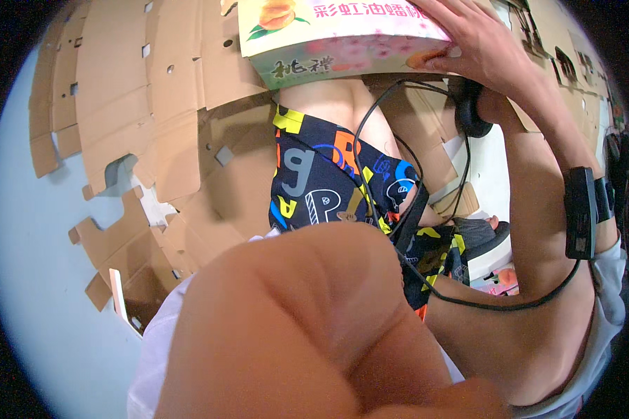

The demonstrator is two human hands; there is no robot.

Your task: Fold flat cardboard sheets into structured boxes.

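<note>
At the top of the view is a carton (pixel 321 45) with peach pictures, its lid pale yellow and pink and its front side green and pink. My right hand (pixel 475 45) grips the carton's right end, fingers over the lid and thumb against the front. A black device is strapped to my right forearm. Very close to the camera, blurred bare skin (pixel 293 314) fills the lower middle; it seems to be my bent left arm or hand, and its fingers cannot be made out. Below the carton are my legs in dark shorts (pixel 321 167) with colourful letters.
Flattened brown cardboard (pixel 140 77) with cut-outs covers much of the floor to the left and behind. A black cable (pixel 360 133) loops over my legs to the forearm device. A grey sandal (pixel 479 237) lies at right. The pale blue floor (pixel 42 251) shows at far left.
</note>
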